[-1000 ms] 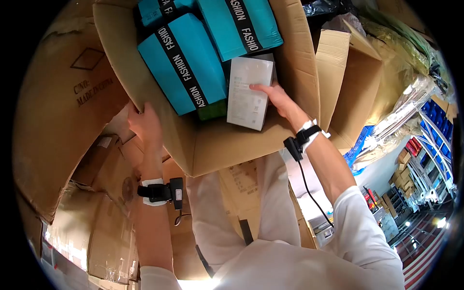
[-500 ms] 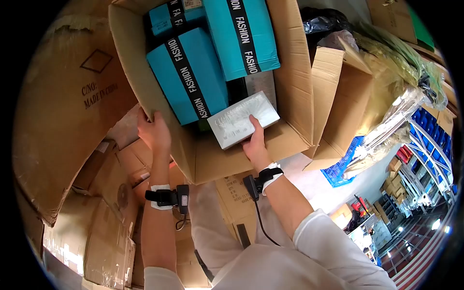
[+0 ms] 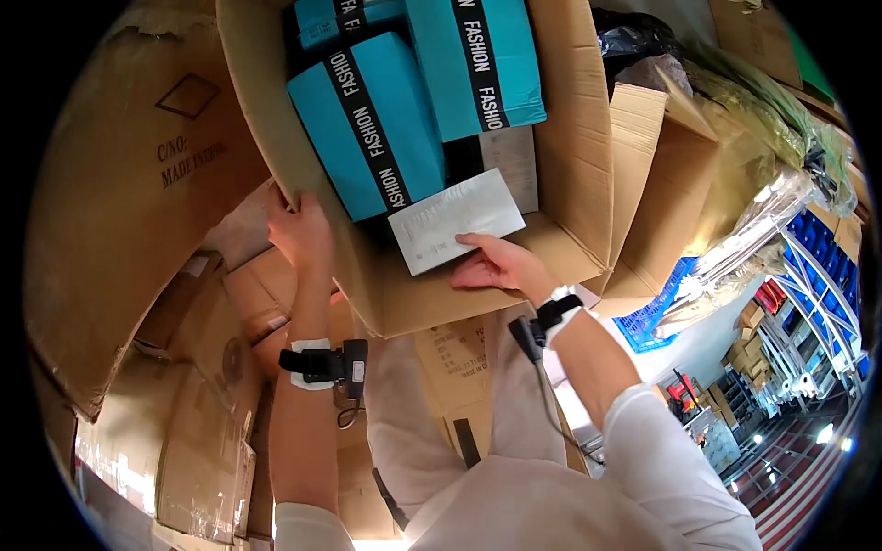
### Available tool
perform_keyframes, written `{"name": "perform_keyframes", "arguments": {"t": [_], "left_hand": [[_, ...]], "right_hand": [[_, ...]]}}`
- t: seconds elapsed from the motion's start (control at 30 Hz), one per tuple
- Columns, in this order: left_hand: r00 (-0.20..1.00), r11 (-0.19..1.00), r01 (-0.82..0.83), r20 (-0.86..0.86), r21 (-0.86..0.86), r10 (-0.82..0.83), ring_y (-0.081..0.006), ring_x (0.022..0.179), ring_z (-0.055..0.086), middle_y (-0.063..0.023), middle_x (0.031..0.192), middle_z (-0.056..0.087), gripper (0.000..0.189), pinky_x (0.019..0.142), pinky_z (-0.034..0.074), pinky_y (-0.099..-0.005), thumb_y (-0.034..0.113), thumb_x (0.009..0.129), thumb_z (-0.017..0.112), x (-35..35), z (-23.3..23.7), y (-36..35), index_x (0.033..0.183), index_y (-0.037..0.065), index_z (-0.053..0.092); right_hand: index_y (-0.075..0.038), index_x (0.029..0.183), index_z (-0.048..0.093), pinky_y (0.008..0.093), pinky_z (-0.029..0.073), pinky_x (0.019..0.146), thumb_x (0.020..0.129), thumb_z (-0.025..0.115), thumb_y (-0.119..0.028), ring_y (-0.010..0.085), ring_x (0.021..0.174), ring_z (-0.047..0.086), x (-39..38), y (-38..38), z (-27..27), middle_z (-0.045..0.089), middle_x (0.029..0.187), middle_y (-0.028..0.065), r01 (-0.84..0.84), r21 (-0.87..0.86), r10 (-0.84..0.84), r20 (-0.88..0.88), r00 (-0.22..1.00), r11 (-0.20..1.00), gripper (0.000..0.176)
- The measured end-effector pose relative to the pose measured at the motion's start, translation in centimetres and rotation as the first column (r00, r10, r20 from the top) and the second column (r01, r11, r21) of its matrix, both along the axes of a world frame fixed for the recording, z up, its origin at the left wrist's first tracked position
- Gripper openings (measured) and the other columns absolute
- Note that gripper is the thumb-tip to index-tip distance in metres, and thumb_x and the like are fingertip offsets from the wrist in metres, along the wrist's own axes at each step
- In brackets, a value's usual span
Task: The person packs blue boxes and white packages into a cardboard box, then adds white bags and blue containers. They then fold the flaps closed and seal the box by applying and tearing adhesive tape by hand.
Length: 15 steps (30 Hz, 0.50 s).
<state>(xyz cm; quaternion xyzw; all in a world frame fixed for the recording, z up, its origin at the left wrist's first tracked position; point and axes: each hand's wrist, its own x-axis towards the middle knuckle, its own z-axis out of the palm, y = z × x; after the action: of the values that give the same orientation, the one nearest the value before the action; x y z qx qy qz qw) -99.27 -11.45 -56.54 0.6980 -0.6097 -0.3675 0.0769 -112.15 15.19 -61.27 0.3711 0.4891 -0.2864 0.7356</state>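
Note:
A large open cardboard carton point(image 3: 570, 119) holds blue boxes point(image 3: 372, 129) with black FASHION tape and, nearer me, a shiny silver-white box point(image 3: 457, 221). My right hand point(image 3: 496, 264) is at the lower edge of the silver-white box, thumb on its face and fingers curled beneath, gripping it. This box lies tilted against the blue boxes. Another grey box point(image 3: 510, 165) shows behind it, deeper in the carton. On the left, my left hand point(image 3: 301, 230) is closed on the carton's side edge. Both wrists wear black straps with small devices.
Big brown cartons point(image 3: 184, 119) stand at the left, with more cardboard boxes point(image 3: 197, 404) below them. To the right are another open carton point(image 3: 657, 202), a blue crate point(image 3: 643, 326) and plastic-wrapped goods point(image 3: 735, 174). Shelving with blue bins is farther right.
My right hand has turned and shifted right, its thumb now lower on the silver-white box. That box has tilted slightly and moved a little left. The carton appears higher and farther right in view.

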Motion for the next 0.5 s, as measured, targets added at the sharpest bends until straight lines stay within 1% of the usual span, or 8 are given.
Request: {"name": "perform_keyframes", "arguments": {"t": [0.03, 0.13, 0.17, 0.27, 0.3, 0.4, 0.43, 0.5], "left_hand": [[1.0, 1.0, -0.001, 0.002, 0.003, 0.001, -0.0313, 0.104, 0.071, -0.0148, 0.118, 0.072, 0.044, 0.092, 0.054, -0.042, 0.018, 0.09, 0.056, -0.1, 0.1, 0.2, 0.132, 0.007, 0.06], [1.0, 0.999, 0.028, -0.009, 0.029, -0.028, -0.0316, 0.106, 0.07, -0.0148, 0.12, 0.072, 0.045, 0.093, 0.053, -0.0422, 0.018, 0.089, 0.056, 0.2, 0.0, 0.1, 0.133, 0.006, 0.06], [1.0, 0.999, 0.027, -0.006, 0.026, -0.026, -0.0317, 0.106, 0.07, -0.0148, 0.12, 0.072, 0.044, 0.093, 0.053, -0.0424, 0.018, 0.089, 0.056, 0.1, 0.0, 0.0, 0.132, 0.006, 0.06], [0.999, 0.999, 0.035, 0.006, 0.012, -0.035, -0.0323, 0.108, 0.07, -0.015, 0.12, 0.072, 0.043, 0.094, 0.053, -0.0429, 0.018, 0.089, 0.056, -0.1, 0.2, 0.1, 0.13, 0.006, 0.061], [0.999, 0.999, 0.045, 0.006, 0.007, -0.045, -0.0326, 0.108, 0.07, -0.0151, 0.12, 0.072, 0.042, 0.093, 0.053, -0.0431, 0.018, 0.089, 0.056, 0.0, 0.2, 0.1, 0.129, 0.006, 0.061], [0.999, 0.998, 0.05, 0.003, 0.027, -0.05, -0.0333, 0.108, 0.07, -0.0156, 0.12, 0.072, 0.041, 0.093, 0.053, -0.0434, 0.017, 0.09, 0.055, 0.0, 0.5, 0.0, 0.128, 0.005, 0.061], [0.999, 0.998, 0.051, 0.0, 0.042, -0.051, -0.0335, 0.108, 0.069, -0.0158, 0.12, 0.072, 0.04, 0.094, 0.053, -0.0435, 0.017, 0.09, 0.055, 0.0, 0.6, 0.0, 0.128, 0.005, 0.061], [0.999, 0.998, 0.052, 0.004, 0.021, -0.052, -0.034, 0.108, 0.069, -0.0161, 0.12, 0.072, 0.04, 0.094, 0.053, -0.0435, 0.016, 0.09, 0.055, 0.0, 0.2, 0.0, 0.128, 0.005, 0.061]], "right_hand": [[0.011, 0.099, 0.068, 0.0245, 0.046, 0.042, 0.097, 0.058, -0.06, 0.0202, 0.046, 0.056, -0.2, -0.1, -0.3, 0.07, 0.079, 0.0198, -0.196, -0.053, 0.199, 0.055, 0.979, 0.979, 0.072], [0.007, 0.067, 0.067, 0.0239, 0.037, 0.037, 0.098, 0.05, -0.065, 0.0114, 0.045, 0.049, -2.4, -2.1, 2.9, 0.068, 0.066, 0.0145, -0.746, -0.127, 0.742, -0.085, 0.665, 0.654, 0.08], [0.001, 0.063, 0.069, 0.0287, 0.043, 0.045, 0.095, 0.05, -0.069, 0.0163, 0.05, 0.054, -2.7, -0.9, 1.3, 0.066, 0.061, 0.0098, -0.78, -0.171, 0.78, -0.081, 0.621, 0.602, 0.079], [-0.005, 0.078, 0.077, 0.0314, 0.051, 0.062, 0.095, 0.054, -0.059, 0.022, 0.07, 0.066, -2.6, -1.7, 0.8, 0.07, 0.07, 0.0095, -0.998, -0.048, 0.959, -0.283, -0.014, -0.029, 0.061], [-0.009, 0.082, 0.078, 0.0409, 0.055, 0.08, 0.09, 0.06, -0.05, 0.0303, 0.091, 0.071, -3.2, -3.4, 2.9, 0.075, 0.083, 0.011, -0.997, -0.052, 0.942, -0.335, -0.037, -0.057, 0.046], [-0.006, 0.098, 0.077, 0.0483, 0.055, 0.093, 0.083, 0.07, -0.045, 0.0402, 0.105, 0.07, -5.5, -3.6, 2.3, 0.073, 0.109, 0.0221, -0.872, 0.435, 0.8, -0.594, -0.088, 0.226, 0.042], [0.001, 0.118, 0.07, 0.045, 0.053, 0.097, 0.079, 0.076, -0.045, 0.0417, 0.115, 0.065, -6.9, -3.2, 2.3, 0.068, 0.121, 0.0287, -0.824, 0.451, 0.752, -0.657, -0.047, 0.343, 0.06], [0.005, 0.128, 0.061, 0.0445, 0.051, 0.101, 0.075, 0.08, -0.046, 0.0426, 0.121, 0.061, -7.1, -0.3, -2.1, 0.063, 0.128, 0.0314, -0.804, 0.439, 0.681, -0.73, -0.058, 0.402, 0.076]]}}
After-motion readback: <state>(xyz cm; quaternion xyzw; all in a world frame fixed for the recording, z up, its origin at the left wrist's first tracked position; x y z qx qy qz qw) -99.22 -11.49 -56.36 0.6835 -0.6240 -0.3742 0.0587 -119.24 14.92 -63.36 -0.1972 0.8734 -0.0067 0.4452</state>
